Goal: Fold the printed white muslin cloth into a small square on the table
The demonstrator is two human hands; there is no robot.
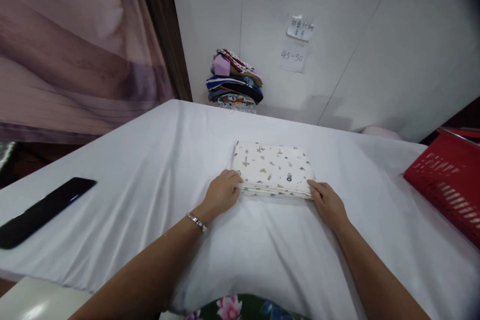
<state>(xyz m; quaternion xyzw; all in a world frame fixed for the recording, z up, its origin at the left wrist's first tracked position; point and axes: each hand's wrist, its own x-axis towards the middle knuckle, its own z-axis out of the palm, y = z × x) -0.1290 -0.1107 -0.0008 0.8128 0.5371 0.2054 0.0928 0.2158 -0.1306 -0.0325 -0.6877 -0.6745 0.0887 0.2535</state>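
A folded cream cloth (273,167) with small printed figures lies flat on the white-covered table (157,160), in the middle. My left hand (221,194) rests at its near left corner, fingers curled against the folded edge. My right hand (328,203) touches the near right corner, fingers together and pressed at the edge. A bracelet circles my left wrist. Both hands grip the stacked layers from the front side.
A pile of folded colourful clothes (234,82) stands at the table's far edge against the wall. A red plastic basket (446,182) sits at the right. A long black object (41,211) lies at the left edge. Paper notes (296,42) hang on the wall.
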